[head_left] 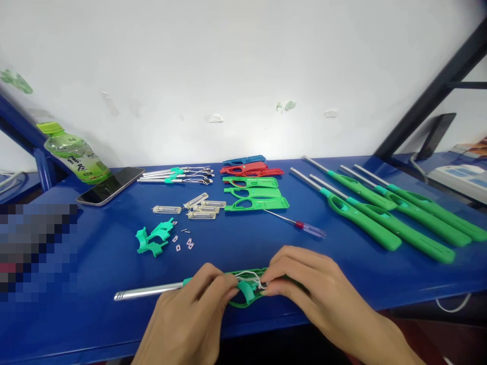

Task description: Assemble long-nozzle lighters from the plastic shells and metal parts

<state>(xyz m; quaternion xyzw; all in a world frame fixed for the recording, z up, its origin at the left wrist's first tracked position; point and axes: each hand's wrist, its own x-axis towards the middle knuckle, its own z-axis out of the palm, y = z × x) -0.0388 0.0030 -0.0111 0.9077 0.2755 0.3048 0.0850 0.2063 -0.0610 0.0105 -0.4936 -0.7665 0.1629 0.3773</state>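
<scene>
A half-built green stick lighter (245, 291) with a metal tube (146, 292) pointing left lies at the blue table's (114, 263) front edge. My left hand (192, 317) pinches its front part, fingers curled on the green shell. My right hand (304, 289) presses down on the handle end, fingertips at a thin white wire (249, 278) and a teal trigger piece inside the open shell. Both hands are closed on the lighter.
Finished green lighters (380, 213) lie at the right. Empty shells, green (254, 195), red (249, 170) and blue (243, 160), sit mid-table with clear fuel tanks (198, 205), metal tubes (175, 175), teal triggers (154, 238) and a screwdriver (300, 224). A phone (110, 186) and bottle (74, 152) are left.
</scene>
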